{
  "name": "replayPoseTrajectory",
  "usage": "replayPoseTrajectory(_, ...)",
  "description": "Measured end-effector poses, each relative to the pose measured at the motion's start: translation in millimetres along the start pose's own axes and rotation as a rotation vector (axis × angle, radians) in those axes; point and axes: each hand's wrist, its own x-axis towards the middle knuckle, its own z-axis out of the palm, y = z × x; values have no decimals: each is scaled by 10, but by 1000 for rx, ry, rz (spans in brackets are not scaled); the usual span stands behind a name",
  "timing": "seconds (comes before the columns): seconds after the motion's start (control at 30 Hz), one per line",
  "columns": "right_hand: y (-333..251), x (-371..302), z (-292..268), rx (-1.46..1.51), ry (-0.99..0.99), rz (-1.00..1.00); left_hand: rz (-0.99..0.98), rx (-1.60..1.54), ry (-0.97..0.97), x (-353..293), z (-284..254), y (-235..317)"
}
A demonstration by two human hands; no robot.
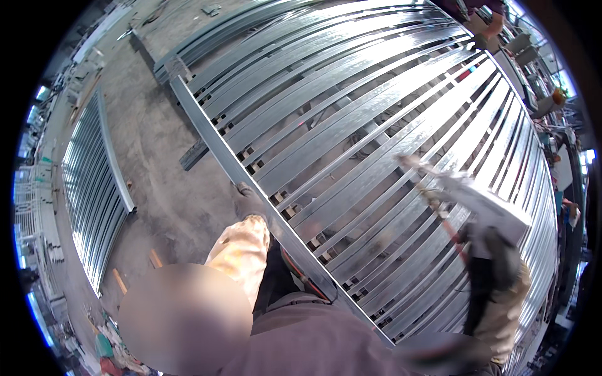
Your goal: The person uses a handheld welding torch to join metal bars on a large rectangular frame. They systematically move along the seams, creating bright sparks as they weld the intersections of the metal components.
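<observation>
A large grey metal frame of many parallel slats [351,160] lies before me. My left hand [249,202], in a dark glove, is closed on its near edge rail [222,147]. Over the slats at the right, my right hand [498,254], also gloved, is closed around a pale, box-shaped tool [483,199]. Motion smears this tool, so its exact kind is unclear. A thin, brownish nozzle-like end points left from it, and a reddish cable or strip hangs below. Small dark square openings line the inner side of the rail.
A second slatted panel [94,194] stands or lies at the left on the concrete floor [160,182]. Long metal profiles [207,47] are stacked beyond the frame. A co-worker's gloved hand [481,41] touches the far edge. A cable [307,276] runs near my legs.
</observation>
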Motion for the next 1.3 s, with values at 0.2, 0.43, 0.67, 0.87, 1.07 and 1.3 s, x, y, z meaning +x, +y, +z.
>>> replayPoseTrajectory(0.2, 889, 624, 909, 429, -416, 148, -62, 105, -22, -89, 24, 151)
replayPoseTrajectory(0.43, 1160, 1114, 1607, 391, -719, 14, 8, 198, 73, 28, -44, -54)
replayPoseTrajectory(0.67, 1319, 1308, 1889, 370, -720, 57, -72, 238, 5, -93, -71, 177)
replayPoseTrajectory(0.87, 1328, 1346, 1936, 393, -705, 22, -68, 246, -2, -139, -91, 267)
replayPoseTrajectory(1.07, 1238, 1339, 1902, 372, -761, 54, -101, 242, -26, -110, -92, 245)
replayPoseTrajectory(1.3, 1249, 1362, 1915, 344, -785, 2, -137, 250, -54, -122, -114, 285)
